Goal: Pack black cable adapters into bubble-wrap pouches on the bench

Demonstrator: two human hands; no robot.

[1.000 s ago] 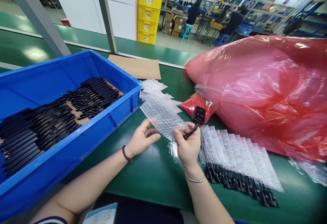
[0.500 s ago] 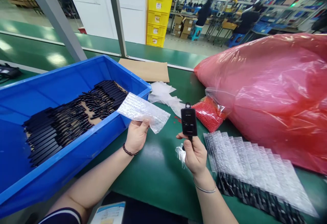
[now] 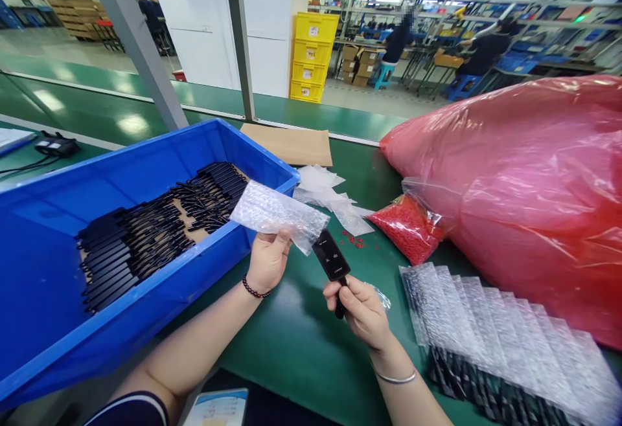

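Observation:
A clear bubble-wrap bag (image 3: 276, 211) is pinched between the thumb and fingers of my left hand (image 3: 270, 263), above the green table. My right hand (image 3: 360, 309) grips the lower end of a flat black device (image 3: 331, 256), a small rectangular box with a short cable. Its far end is at the bag's right-hand edge; whether it has entered the opening I cannot tell. To the right lies an overlapping row of bubble-wrap bags (image 3: 505, 335) with black cable ends sticking out.
On the left stands a blue bin (image 3: 146, 144) with rows of black devices (image 3: 160, 232). Behind my hands are thin white sheets (image 3: 335, 199), a cardboard sheet (image 3: 291, 144), a bag of red rings (image 3: 408, 228) and loose red rings (image 3: 354, 240). A big pink plastic bag (image 3: 525, 180) bulges at right.
My right hand has brought the black device leftward to the bubble-wrap bag's edge, tilting its top to the left. My left hand still holds the bag. The camera view has shifted slightly.

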